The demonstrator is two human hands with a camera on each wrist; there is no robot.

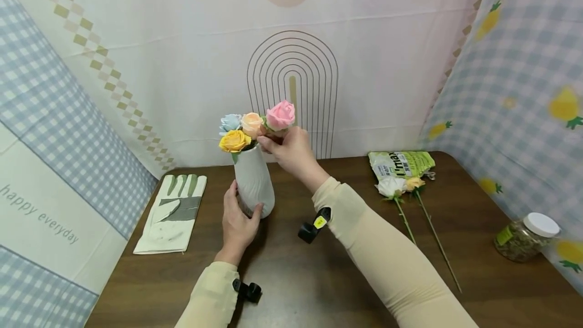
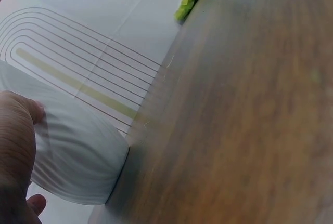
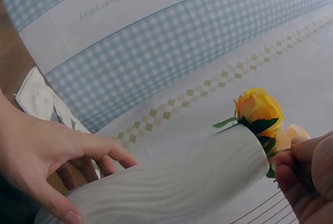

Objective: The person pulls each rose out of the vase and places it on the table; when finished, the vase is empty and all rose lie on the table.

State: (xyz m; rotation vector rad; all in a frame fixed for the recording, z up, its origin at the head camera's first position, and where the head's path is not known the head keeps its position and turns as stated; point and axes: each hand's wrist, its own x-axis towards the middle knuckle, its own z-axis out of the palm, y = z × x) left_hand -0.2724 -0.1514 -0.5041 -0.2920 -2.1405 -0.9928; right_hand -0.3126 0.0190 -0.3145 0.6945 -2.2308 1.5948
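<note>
A white ribbed vase (image 1: 254, 178) stands on the table, tilted slightly. My left hand (image 1: 239, 224) grips its lower body, thumb at the front and fingers round the left side. Blue, peach and yellow roses (image 1: 234, 141) sit in the vase mouth. At the rim, my right hand (image 1: 293, 153) pinches a thin stem, with a pink rose (image 1: 280, 115) just above the fingers. The right wrist view shows thumb and fingertip together beside the peach rose (image 3: 291, 134); the stem's lower end is hidden.
A white and grey-green glove (image 1: 175, 214) lies at the left. To the right, a white rose (image 1: 391, 187) and a pale yellow rose (image 1: 414, 183) lie before a green and white packet (image 1: 401, 163). A white-lidded jar (image 1: 524, 239) stands near the right edge.
</note>
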